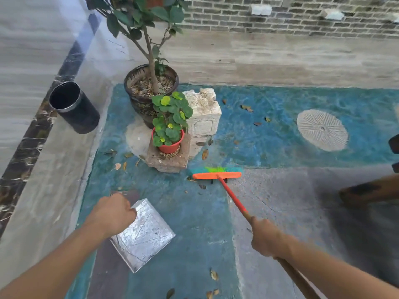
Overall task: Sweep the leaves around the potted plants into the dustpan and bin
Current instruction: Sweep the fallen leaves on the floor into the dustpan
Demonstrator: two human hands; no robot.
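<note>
leaves (204,154) lie scattered on the blue floor (269,134) beyond both grips, around the red flowerpot (169,146) and the big dark planter (149,104), with a few nearer the person. the metal dustpan (143,234) looks empty, so the sweeping seems barely begun; the black bin (74,106) waits far left. left hand (112,214), closed on the dustpan's top, holds it low. right hand (266,238) is clenched round the broom (217,174) handle, arm stretched forward, bristles down ahead.
</note>
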